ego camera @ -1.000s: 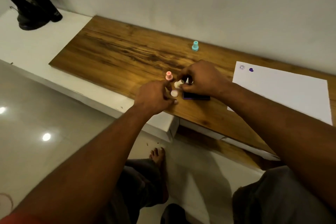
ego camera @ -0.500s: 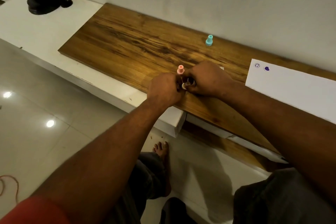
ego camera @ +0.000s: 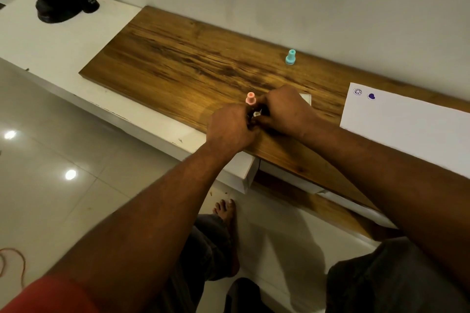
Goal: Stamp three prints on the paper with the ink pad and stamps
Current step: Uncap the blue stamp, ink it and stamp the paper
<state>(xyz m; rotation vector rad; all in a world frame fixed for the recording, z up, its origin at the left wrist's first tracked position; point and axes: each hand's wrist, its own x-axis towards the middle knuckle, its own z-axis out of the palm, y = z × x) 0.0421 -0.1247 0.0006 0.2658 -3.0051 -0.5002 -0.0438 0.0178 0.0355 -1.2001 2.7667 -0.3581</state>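
Both hands meet at the near edge of the table [ego camera: 178,58]. From the head view I see my left hand [ego camera: 230,129] curled into a tight grip, fingers folded in toward the right hand [ego camera: 284,109], which is also closed down, knuckles up. Between the two, a small pale stamp [ego camera: 256,113] shows in the gap; which hand actually has it I cannot tell, and what lies underneath is dark and hidden.

Just behind the left hand's knuckles stands a pink stamp [ego camera: 250,98], upright, knob-topped with a flared base, apparently smooth plastic. A white corner [ego camera: 306,98] pokes out beyond the right hand; I cannot tell what it belongs to. Well apart, back near the wall, a teal stamp [ego camera: 290,57] of the same shape stands upright.

To the right lies the paper [ego camera: 407,132], a flat white sheet, matte, with two prints in its far left corner: a round smiley outline [ego camera: 358,91] and, just beside it, a solid purple heart [ego camera: 371,96].

The table top is brown wood with dark streaky grain, set on a white base. Glossy floor tiles [ego camera: 50,198] below reflect lights.
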